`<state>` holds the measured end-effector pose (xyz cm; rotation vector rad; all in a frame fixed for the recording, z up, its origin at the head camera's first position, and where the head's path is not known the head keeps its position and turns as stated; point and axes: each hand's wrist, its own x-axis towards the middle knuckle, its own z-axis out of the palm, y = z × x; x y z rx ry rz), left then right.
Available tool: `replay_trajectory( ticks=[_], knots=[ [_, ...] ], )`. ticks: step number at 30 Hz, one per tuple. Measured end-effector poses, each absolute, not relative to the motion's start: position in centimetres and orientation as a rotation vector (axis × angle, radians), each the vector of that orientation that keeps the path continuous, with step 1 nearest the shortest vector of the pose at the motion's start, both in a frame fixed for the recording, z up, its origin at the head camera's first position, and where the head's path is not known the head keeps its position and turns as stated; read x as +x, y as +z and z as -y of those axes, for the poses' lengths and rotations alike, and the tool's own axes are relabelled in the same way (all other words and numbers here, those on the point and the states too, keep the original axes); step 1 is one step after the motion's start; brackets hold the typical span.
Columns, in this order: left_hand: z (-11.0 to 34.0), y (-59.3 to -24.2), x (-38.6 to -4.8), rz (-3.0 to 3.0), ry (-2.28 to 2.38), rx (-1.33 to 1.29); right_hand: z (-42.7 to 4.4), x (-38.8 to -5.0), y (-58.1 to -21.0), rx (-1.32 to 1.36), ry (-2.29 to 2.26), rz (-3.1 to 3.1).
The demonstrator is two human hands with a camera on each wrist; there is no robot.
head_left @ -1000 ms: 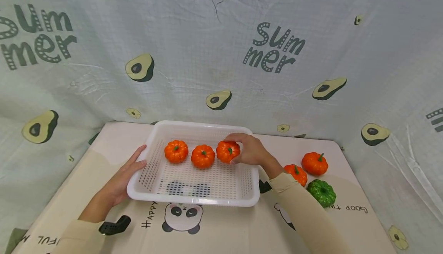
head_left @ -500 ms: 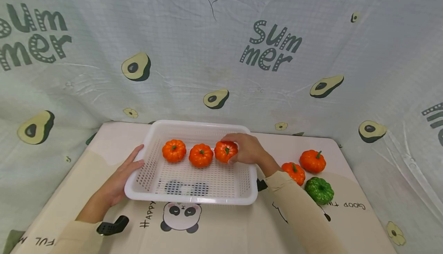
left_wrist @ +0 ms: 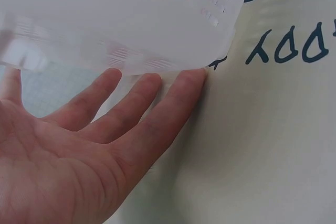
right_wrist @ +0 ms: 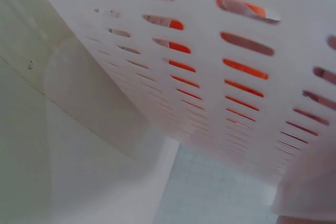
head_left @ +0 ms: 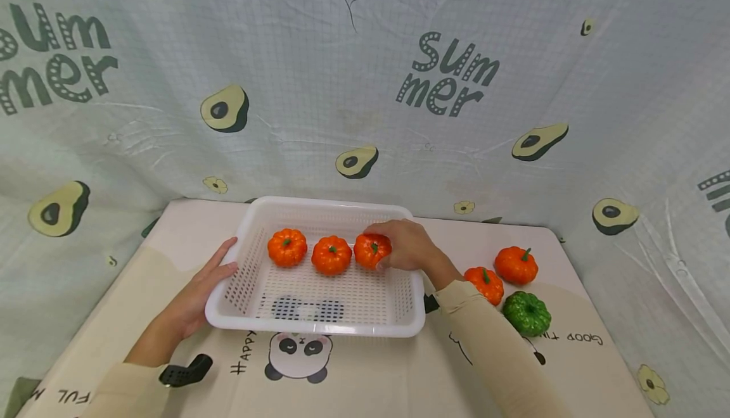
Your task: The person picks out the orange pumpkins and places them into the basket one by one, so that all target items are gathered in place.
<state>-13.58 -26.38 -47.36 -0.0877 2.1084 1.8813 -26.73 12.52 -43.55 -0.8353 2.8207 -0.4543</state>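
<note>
A white perforated plastic basket [head_left: 313, 328] stands on the table with a row of small orange pumpkins inside: one at the left [head_left: 288, 247], one in the middle [head_left: 331, 255] and one at the right [head_left: 371, 250]. My right hand [head_left: 406, 245] reaches over the basket's right wall and grips the right pumpkin, thumb on the near side and fingers over its top. The right wrist view shows mostly the slotted wall with orange behind it. Against the basket's left side my left hand [head_left: 199, 291] lies with fingers spread; in the left wrist view its fingertips [left_wrist: 195, 77] touch the outer wall.
Right of the basket, beside my right forearm, lie two more orange pumpkins [head_left: 516, 265] [head_left: 485, 285] and a green pumpkin [head_left: 526, 313]. The pale printed table [head_left: 365, 380] meets a hanging cloth [head_left: 319, 76] with avocado prints at its back edge.
The head view has shifted slightly, moving everything a little to the left in the picture. Both hands keep their places, the right one still holding the same pumpkin in the basket.
</note>
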Motion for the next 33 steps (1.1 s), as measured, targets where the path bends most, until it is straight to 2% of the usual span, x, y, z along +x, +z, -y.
replay_trajectory(
  ticks=[13, 33],
  knots=[
    [26.36, -47.34, -13.52, -2.105, 1.886, -0.087, -12.38, -26.52, -43.61, -0.810, -0.345, -2.827],
    [26.30, -47.29, -13.54, -2.104, 1.882, -0.092, -12.38, -26.89, -43.93, -0.925, -0.170, -2.834]
  ],
)
